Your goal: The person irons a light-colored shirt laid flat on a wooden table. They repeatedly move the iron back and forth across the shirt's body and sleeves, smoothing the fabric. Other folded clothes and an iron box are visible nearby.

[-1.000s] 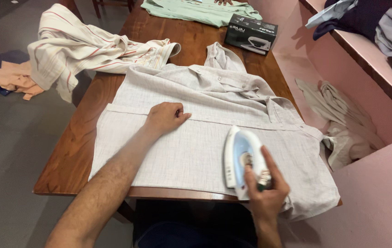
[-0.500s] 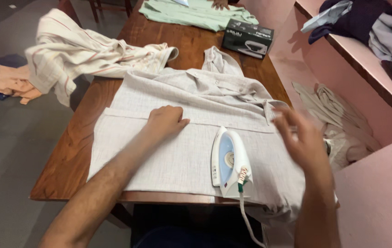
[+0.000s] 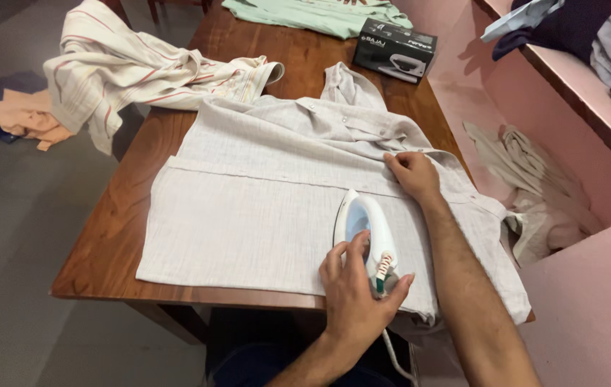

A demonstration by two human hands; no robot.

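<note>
Two hands work on a grey shirt [image 3: 262,215] spread flat over the wooden bench [image 3: 116,236]. The left hand [image 3: 355,294] has its fingers wrapped on the white-and-blue iron [image 3: 363,226], which sits on the shirt near the bench's front edge. The right hand [image 3: 411,172] pinches the placket, fingers together. A striped cream shirt [image 3: 126,72], a black box [image 3: 397,50] and a green garment [image 3: 320,14], cut off at the top, lie beyond. The iron's cord drops out of sight below.
</note>
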